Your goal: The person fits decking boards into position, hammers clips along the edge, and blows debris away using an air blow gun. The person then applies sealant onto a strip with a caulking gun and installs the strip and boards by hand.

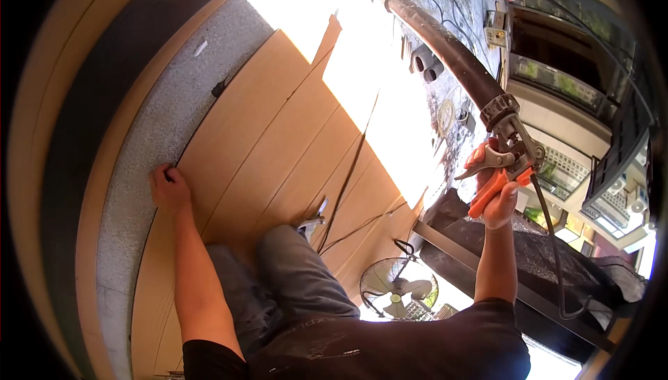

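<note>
Your right hand [495, 203] clasps the gun [467, 65], its long axis toward top centre; your left hand [169, 189] (curled, hold unclear) is farther, at middle left.

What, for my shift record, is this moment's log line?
left hand: at edge of brown planks; right hand: gripping orange-handled tool; dark tube: joined to tool

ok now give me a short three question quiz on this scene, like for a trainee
1. Which hand has the orange-handled metal tool in its grip?
2. True or false: the left hand is on the round caged fan.
3. The thick, round tube joined to the tool is: A white, B blue, C dark brown.

Key:
1. The right hand.
2. False; the left hand is at the edge of the long tan planks.
3. C.
</note>
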Tool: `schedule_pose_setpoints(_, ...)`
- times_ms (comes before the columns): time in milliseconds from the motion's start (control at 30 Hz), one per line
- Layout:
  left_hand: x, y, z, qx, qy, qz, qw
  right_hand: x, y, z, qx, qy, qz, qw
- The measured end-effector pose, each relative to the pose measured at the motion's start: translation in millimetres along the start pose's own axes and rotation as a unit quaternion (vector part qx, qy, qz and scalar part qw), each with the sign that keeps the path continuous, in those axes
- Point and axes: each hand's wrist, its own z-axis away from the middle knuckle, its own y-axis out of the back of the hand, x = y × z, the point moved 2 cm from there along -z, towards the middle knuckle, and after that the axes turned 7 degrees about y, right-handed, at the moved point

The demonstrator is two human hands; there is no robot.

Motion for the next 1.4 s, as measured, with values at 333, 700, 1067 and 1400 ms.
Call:
schedule_pose_setpoints(333, 7.2, -3.5, -2.2, -0.016, 0.003, -0.002, 1.000, 263.8, 66.6, 28.0, -0.107, -0.132, 0.630, 0.758)
schedule_pose_setpoints(700, 9.8, 3.0, 5.7, -0.003, 0.000, -0.034, 0.999, 432.0, 50.3, 151.9, -0.102, -0.130, 0.640, 0.751)
schedule_pose_setpoints(1067, 0.5, -4.6, -9.8, -0.100, -0.034, 0.091, 0.990, 492.1, 41.0, 240.8, -0.002, -0.208, 0.585, 0.784)
schedule_pose_setpoints(1400, -170.6, 196.0, 148.5, -0.259, 0.060, 0.003, 0.964, 369.0, -209.7, 382.8, -0.064, -0.373, 0.180, 0.908)
